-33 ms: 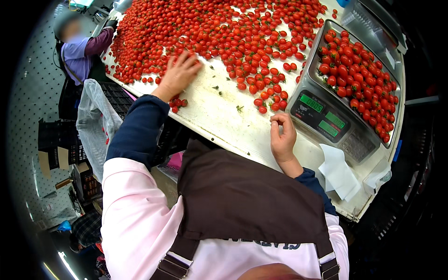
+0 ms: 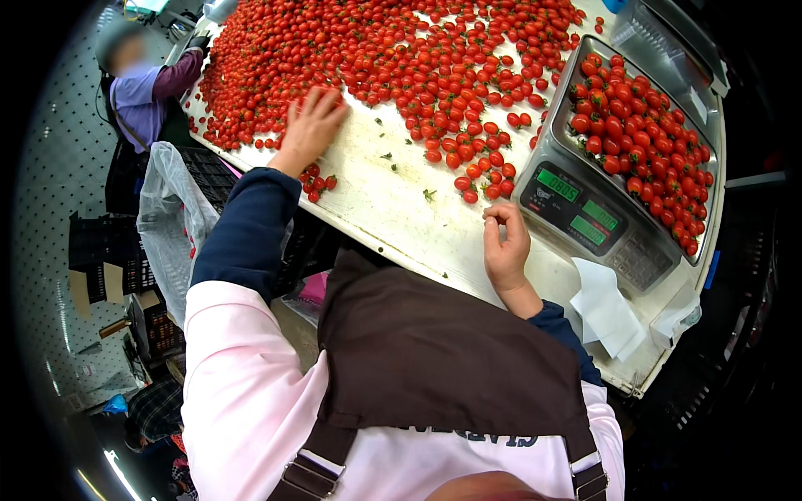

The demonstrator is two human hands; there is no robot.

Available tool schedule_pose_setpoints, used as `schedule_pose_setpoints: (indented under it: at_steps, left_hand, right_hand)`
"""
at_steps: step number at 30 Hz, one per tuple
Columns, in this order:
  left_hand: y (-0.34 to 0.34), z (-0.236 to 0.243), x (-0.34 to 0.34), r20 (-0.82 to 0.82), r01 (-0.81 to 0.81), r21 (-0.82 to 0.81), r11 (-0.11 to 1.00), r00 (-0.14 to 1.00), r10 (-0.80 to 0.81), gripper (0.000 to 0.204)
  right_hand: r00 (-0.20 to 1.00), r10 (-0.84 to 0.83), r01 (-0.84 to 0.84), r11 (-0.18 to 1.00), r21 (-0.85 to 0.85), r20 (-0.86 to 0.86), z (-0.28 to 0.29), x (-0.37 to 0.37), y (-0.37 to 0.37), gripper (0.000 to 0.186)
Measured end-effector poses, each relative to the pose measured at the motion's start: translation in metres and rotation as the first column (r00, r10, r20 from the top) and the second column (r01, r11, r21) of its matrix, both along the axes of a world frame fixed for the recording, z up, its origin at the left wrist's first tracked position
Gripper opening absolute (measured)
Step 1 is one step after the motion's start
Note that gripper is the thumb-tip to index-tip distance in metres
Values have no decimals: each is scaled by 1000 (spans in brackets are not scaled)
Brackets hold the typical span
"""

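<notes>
My left hand [image 2: 309, 129] reaches over the table [image 2: 351, 213] at the edge of a broad heap of red cherry tomatoes [image 2: 418, 67], its fingers apart and slightly blurred, with a few loose tomatoes just below it. My right hand [image 2: 505, 242] is at the front left corner of a steel scale [image 2: 631, 255], fingers curled closed; I cannot make out what, if anything, is in them. The scale carries a tray piled with tomatoes [image 2: 626, 134]. Small green stems [image 2: 428, 194] lie on the white tabletop between my hands.
A co-worker [image 2: 138, 96] in a lilac top works at the far left end. A plastic bag [image 2: 175, 225] and black crates [image 2: 104, 259] sit below the table's left edge. White paper sheets [image 2: 606, 309] lie near the right front. Another person [image 2: 154, 409] is partly visible at lower left.
My left hand has shifted a little leftward over the tomatoes. My right hand and the scale look unchanged.
</notes>
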State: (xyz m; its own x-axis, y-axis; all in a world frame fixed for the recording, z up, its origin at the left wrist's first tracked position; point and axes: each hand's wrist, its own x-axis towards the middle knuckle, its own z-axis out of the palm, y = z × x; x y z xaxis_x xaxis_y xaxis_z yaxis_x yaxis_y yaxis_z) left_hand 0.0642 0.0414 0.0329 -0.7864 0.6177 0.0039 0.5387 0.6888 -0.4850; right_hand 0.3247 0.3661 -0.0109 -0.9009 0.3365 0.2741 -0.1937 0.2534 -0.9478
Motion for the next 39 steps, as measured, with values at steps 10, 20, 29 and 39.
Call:
schedule_pose_setpoints:
  at_steps: [10, 20, 29, 39]
  left_hand:
    - [164, 1, 127, 290, 255, 652, 714, 786, -546, 71]
    - [245, -47, 133, 90, 262, 611, 747, 914, -395, 33]
    - [170, -19, 40, 143, 186, 214, 959, 965, -219, 28]
    - [27, -17, -36, -106, -226, 247, 942, 960, 258, 32]
  right_hand:
    - [1000, -14, 14, 1000, 6, -10, 0, 2, 4, 7]
    - [999, -13, 15, 998, 55, -48, -3, 2, 2, 9]
    - [999, -28, 30, 999, 38, -39, 3, 3, 2, 9]
    - [1000, 4, -4, 1000, -30, 9, -3, 3, -2, 6]
